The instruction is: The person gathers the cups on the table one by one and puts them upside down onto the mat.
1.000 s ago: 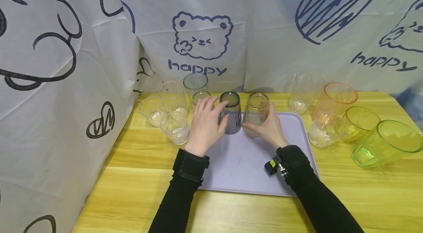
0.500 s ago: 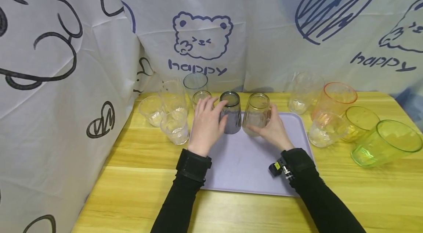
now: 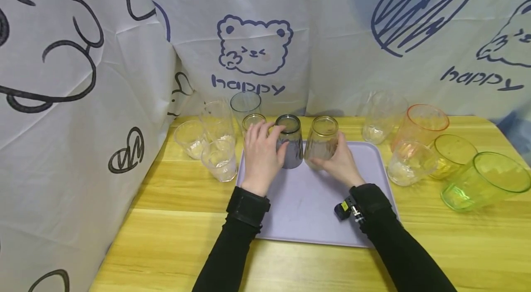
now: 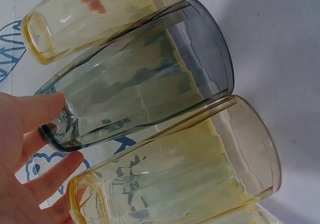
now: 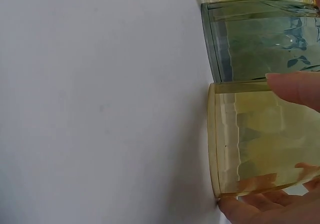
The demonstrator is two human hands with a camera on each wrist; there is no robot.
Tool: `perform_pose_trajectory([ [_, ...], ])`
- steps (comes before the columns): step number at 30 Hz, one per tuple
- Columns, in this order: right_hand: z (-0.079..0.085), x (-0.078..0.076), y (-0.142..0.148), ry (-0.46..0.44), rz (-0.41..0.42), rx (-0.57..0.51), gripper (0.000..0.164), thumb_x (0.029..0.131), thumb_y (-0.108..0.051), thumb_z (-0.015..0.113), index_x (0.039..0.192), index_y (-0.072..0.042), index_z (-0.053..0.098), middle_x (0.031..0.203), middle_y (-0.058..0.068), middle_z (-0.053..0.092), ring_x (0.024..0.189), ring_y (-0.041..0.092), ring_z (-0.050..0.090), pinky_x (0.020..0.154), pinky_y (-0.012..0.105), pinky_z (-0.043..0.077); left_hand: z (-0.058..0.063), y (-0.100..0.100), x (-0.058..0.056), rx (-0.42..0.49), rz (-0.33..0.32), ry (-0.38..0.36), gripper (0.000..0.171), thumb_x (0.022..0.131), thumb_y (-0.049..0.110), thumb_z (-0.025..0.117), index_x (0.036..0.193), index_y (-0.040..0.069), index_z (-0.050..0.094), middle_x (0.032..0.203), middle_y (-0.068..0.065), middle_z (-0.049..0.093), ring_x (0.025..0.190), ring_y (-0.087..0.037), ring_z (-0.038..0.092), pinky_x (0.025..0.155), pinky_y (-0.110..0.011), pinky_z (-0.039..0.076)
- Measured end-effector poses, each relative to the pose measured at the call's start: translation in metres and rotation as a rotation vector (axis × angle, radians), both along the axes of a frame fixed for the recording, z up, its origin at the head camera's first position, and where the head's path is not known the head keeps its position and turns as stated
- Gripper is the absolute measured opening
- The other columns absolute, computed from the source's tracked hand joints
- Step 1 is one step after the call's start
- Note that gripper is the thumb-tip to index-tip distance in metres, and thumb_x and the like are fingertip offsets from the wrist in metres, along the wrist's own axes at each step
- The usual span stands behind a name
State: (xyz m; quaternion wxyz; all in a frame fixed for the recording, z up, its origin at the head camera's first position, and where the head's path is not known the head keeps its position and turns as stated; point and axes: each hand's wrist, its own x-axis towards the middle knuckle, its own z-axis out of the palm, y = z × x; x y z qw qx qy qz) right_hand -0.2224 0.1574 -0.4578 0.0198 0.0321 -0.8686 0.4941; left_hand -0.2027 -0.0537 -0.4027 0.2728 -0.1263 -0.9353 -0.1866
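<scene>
Three tumblers stand upside down in a row along the back of the lilac tray (image 3: 307,209). The middle one is a grey tumbler (image 3: 293,151). To its right, my right hand (image 3: 342,163) grips an amber tumbler (image 3: 321,144), thumb on its near side and fingers around its right side. My left hand (image 3: 261,156) is spread in front of the left amber tumbler (image 4: 170,179), which it mostly hides in the head view. In the left wrist view its thumb (image 4: 42,107) overlaps the grey tumbler's raised base, with the other fingers close by both bases, loosely extended.
Left of the tray stand several clear cups (image 3: 220,163) and a tall blue-rimmed glass (image 3: 245,102). To the right are clear cups (image 3: 410,165), an orange cup (image 3: 427,119), a yellow cup (image 3: 454,151) and a large green cup (image 3: 483,181). A printed cloth (image 3: 332,52) hangs behind.
My left wrist has shifted slightly to the right. My right hand moved a little to the right and partly back, staying on the amber tumbler. The tumblers have barely moved.
</scene>
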Motion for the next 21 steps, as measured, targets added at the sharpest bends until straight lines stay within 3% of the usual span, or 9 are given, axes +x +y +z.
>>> perform_pose_trajectory([
  [5,0.001,0.0,0.0,-0.004,-0.004,-0.002,0.084,0.078,-0.01,0.083,0.143,0.004,0.03,0.135,0.03,0.051,0.129,0.046,0.05,0.113,0.061,0.04,0.0,0.001,0.001,0.002,0.004,0.019,0.037,0.087,0.026,0.078,0.121,0.017,0.068,0.131,-0.012,0.066,0.133,-0.034,0.053,0.122,-0.053,0.033],
  [14,0.012,0.014,0.002,0.009,-0.037,-0.089,0.097,0.078,-0.014,0.086,0.151,-0.002,0.024,0.148,0.031,0.043,0.139,0.045,0.042,0.118,0.06,0.036,0.003,0.001,0.006,0.003,-0.015,-0.024,0.039,0.09,0.028,0.076,0.126,0.016,0.066,0.136,-0.012,0.062,0.137,-0.033,0.05,0.125,-0.053,0.028],
  [21,0.025,0.034,0.004,0.095,-0.076,-0.21,0.094,0.081,-0.013,0.083,0.152,0.0,0.024,0.153,0.028,0.036,0.148,0.04,0.033,0.127,0.051,0.025,0.005,0.002,0.013,0.102,-0.065,0.053,0.037,0.092,0.023,0.072,0.127,0.013,0.065,0.137,-0.012,0.061,0.138,-0.034,0.049,0.124,-0.057,0.03],
])
